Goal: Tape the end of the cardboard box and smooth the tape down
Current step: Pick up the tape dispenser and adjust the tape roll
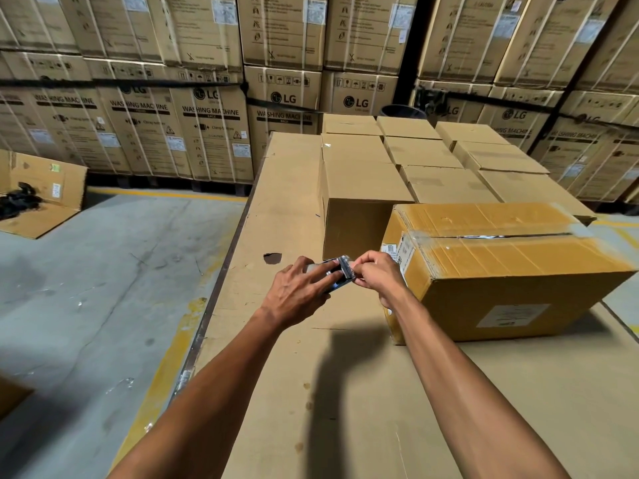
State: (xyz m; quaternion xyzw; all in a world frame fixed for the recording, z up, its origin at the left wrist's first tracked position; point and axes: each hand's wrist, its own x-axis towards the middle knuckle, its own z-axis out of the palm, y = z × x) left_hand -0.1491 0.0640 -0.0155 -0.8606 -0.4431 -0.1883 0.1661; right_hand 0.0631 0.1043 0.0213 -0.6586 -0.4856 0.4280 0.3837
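Beside the near-left corner of the cardboard box [501, 271], both hands meet over a tape dispenser [337, 274]. The left hand [299, 292] wraps around the dispenser and holds it firm. The right hand [375, 276] has its fingers [359, 262] pinched together at the metal cutter end — it looks like they are picking at the loose end of the tape, but the tape itself is too clear and small to see for sure.

So the step seems to be getting the tape ready. The box end is not taped yet by this strip. Next, I think the tape end must be pulled free, stuck down on the end of the box, drawn across, cut, and then rubbed flat with a hand.

The box sits on the right side of the worktop [294, 392], just past the right hand. Its top already has shiny tape along the middle seam, and a white label is on its near side.

The worktop is covered in flat brown cardboard with a small dark hole [272, 258] in it. More plain boxes [425, 157] sit in rows behind. The floor [103, 288] is grey with yellow lines — and big washing machine cartons [211, 129] are stacked high along the back wall.
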